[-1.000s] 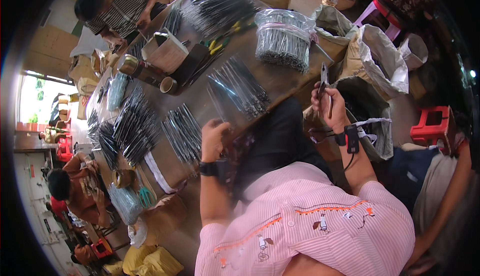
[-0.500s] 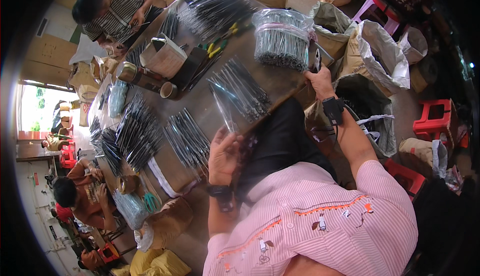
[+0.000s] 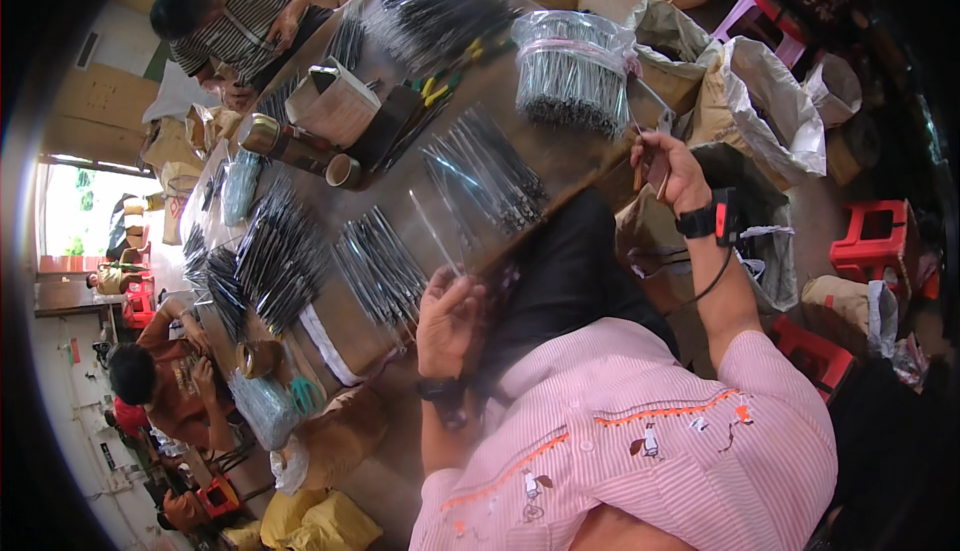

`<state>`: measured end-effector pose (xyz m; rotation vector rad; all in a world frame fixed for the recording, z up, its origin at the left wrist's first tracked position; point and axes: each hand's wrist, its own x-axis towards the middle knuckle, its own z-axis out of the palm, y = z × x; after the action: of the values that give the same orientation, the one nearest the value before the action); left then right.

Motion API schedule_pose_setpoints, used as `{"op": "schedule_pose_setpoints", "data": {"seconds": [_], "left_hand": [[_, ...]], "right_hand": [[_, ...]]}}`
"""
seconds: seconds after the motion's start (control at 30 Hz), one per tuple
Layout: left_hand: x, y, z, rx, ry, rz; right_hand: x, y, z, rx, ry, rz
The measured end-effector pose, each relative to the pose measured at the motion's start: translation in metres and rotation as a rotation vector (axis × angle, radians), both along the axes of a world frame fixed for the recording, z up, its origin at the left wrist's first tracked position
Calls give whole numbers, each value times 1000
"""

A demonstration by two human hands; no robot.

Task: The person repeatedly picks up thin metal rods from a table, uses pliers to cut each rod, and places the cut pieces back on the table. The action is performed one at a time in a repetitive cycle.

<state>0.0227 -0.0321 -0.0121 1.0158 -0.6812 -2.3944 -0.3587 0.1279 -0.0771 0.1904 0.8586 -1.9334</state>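
Observation:
My left hand, at the table's near edge, pinches the lower end of a thin metal rod that points up over the tabletop. Further right, my right hand is closed around a hand tool with two brownish handles, like pliers; its jaws are too small to make out. A row of dark thin rods lies just beyond my left hand, and another row lies to its left. Close to my right hand stands a thick bundle of silvery rods, wrapped in clear plastic with a pinkish tie.
On the table are a steel flask, an open carton, yellow-green handled pliers and more rod piles. Open sacks and red stools stand to the right. Two people work across the table and at left.
My right hand has turned and moved slightly right and down, bringing the two tool handles into view. My left hand still holds the rod, now tilted a little further left.

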Motion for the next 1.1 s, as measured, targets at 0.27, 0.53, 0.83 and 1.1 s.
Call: {"op": "schedule_pose_setpoints", "data": {"seconds": [0.27, 0.53, 0.83, 1.1], "left_hand": [[-13, 15, 7, -76, -32, -107], [-14, 16, -11, -93, -101, -186], [-34, 31, -12, -150, 31, -217], [-44, 33, 5, -290, 50, -236]], "right_hand": [[-36, -30, -9, -198, -179, -23], [-23, -28, -1, -218, -179, 15], [100, -26, 53, 40, 373, 241], [161, -37, 80, 22, 624, 269]]}}
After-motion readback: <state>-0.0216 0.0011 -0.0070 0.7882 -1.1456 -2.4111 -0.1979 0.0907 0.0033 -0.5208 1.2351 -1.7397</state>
